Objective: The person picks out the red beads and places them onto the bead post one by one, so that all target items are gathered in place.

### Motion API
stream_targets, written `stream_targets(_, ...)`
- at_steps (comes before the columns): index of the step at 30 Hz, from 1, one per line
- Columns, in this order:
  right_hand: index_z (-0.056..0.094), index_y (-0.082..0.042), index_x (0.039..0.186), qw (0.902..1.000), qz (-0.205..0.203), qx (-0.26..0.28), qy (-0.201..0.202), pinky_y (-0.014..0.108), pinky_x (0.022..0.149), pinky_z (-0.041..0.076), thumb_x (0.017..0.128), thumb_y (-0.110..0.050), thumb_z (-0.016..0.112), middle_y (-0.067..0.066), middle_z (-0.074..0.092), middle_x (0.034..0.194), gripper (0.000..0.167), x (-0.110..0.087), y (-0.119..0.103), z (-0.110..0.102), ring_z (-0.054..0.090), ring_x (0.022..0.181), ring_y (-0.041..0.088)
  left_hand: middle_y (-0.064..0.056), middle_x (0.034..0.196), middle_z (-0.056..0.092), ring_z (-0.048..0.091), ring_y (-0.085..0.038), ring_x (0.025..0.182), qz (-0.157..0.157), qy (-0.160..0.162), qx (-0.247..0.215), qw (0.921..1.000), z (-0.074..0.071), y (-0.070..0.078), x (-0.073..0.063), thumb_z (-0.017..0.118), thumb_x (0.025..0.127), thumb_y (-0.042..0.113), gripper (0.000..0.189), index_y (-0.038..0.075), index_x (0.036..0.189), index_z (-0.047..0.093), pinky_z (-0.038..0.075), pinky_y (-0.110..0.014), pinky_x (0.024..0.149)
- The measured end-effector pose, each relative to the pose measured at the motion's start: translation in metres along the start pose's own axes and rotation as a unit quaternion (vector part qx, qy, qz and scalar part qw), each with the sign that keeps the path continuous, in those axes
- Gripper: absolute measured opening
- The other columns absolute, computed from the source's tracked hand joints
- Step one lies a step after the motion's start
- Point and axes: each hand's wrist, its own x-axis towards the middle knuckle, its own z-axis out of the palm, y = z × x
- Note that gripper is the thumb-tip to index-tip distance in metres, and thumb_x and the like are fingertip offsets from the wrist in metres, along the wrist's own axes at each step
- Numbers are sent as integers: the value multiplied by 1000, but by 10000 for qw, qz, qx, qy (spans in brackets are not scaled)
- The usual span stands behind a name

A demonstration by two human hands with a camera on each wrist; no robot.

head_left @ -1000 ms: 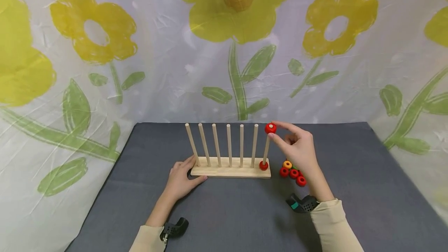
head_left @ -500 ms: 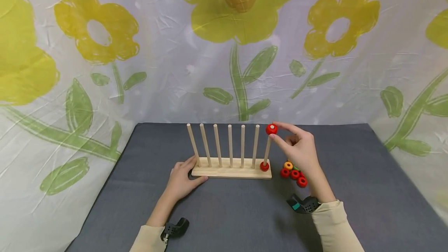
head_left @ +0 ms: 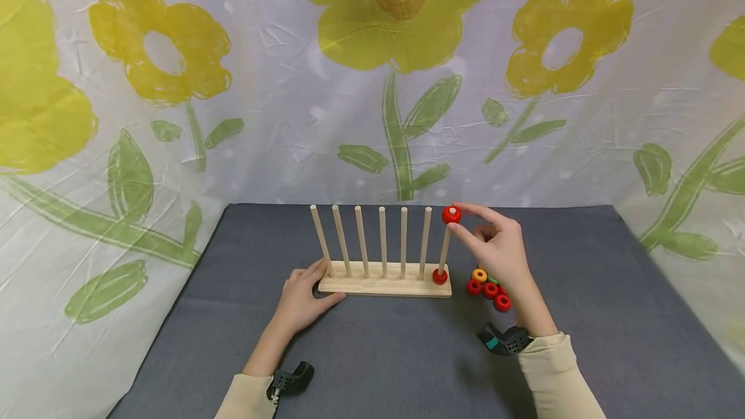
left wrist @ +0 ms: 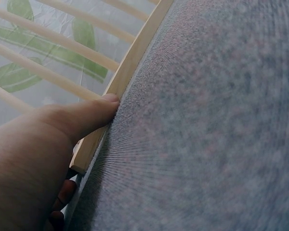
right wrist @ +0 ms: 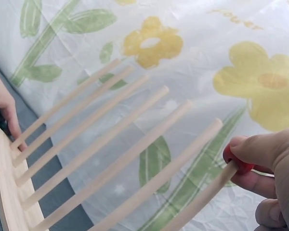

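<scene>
A wooden peg stand with a row of several upright pegs stands on the dark cloth. Its left end is gripped by my left hand, the thumb along the front edge and the other fingers round the end. Between thumb and fingertips my right hand pinches a red bead at the top of the rightmost peg, whose tip shows in the bead's hole. Another red bead sits at the foot of that same peg. The right wrist view shows the pinched red bead partly hidden by the thumb.
Right of the stand lies a small cluster of loose beads: several red beads, an orange bead and a green one partly covered by the right hand. A flower-printed sheet hangs behind the table's back edge.
</scene>
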Motion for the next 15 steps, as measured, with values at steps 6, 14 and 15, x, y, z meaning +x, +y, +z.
stream_targets(6,73,1,120,10000,45,0,-16,28,41,18,88,1,79,1,29,50,33,0,0,0,20,44,1,-10,157,41,45,-36,125,-32,-14,-22,10000,0,0,0,80,85,50,89,8,155,44,33,-58,101)
stream_targets(14,73,0,121,9999,119,53,-39,29,41,19,89,0,78,0,29,50,32,0,2,-1,21,44,2,-10,157,42,45,-35,125,-19,36,5,10000,2,-2,0,80,85,51,89,8,155,44,33,-57,99)
stream_targets(15,73,0,121,9999,128,67,-45,29,41,19,89,0,78,-1,29,50,32,0,2,-1,21,43,2,-10,157,42,45,-35,125,2,56,8,10000,2,-2,0,81,85,50,89,7,155,44,33,-58,100)
